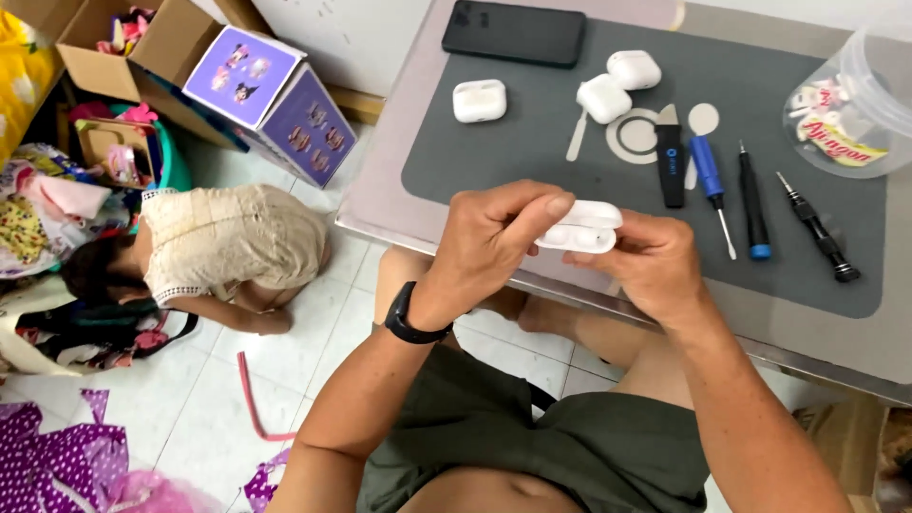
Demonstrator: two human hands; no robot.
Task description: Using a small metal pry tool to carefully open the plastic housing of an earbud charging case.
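Observation:
Both of my hands hold one white earbud charging case [581,228] in front of the table edge. Its lid looks slightly open. My left hand [489,242], with a black band on the wrist, pinches the case from the left, thumb on top. My right hand [655,266] cups it from the right and below. Three more white cases [479,100] [603,98] [634,68] lie on the grey work mat [532,157] beyond my hands.
On the mat lie a black phone [514,32], a white pry tool [577,136], a black pry tool [671,157], a blue-handled screwdriver [708,171], two dark screwdrivers [753,204] [817,228]. A clear plastic tub [855,95] stands right. A person crouches on the floor [228,242] among boxes [271,95].

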